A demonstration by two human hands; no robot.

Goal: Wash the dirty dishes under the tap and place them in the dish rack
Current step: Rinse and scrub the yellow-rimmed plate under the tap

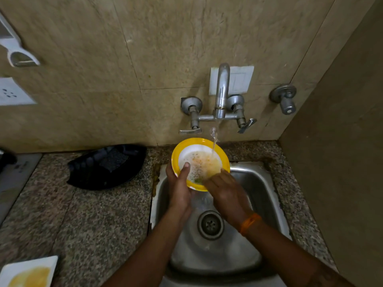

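Bowl: a yellow-rimmed bowl [200, 162] with a white inside is held above the back edge of the sink [259, 183], tilted toward the person; cloudy orange-tinted water with bubbles fills its hollow.
Water: a thin stream [214, 141] falls from the tap spout [222, 90] onto the bowl's far right inner side.
Left hand: the left hand [179, 187] grasps the bowl's near left rim, thumb lying over the rim into the white inside, fingers hidden underneath.
Right hand: the right hand [226, 193] reaches into the bowl from the near right, fingers bent down onto the wet inner surface; whether they hold anything cannot be told. An orange band [249, 223] circles its wrist.
Sink: steel basin set in the speckled counter [93, 214], round drain [210, 224] below the hands.
Counter, back edge: a black tray-like rack [107, 166] lies left of the sink against the wall.
Counter, near left corner: a white square plate [29, 272] with yellow residue, cut off by the frame.
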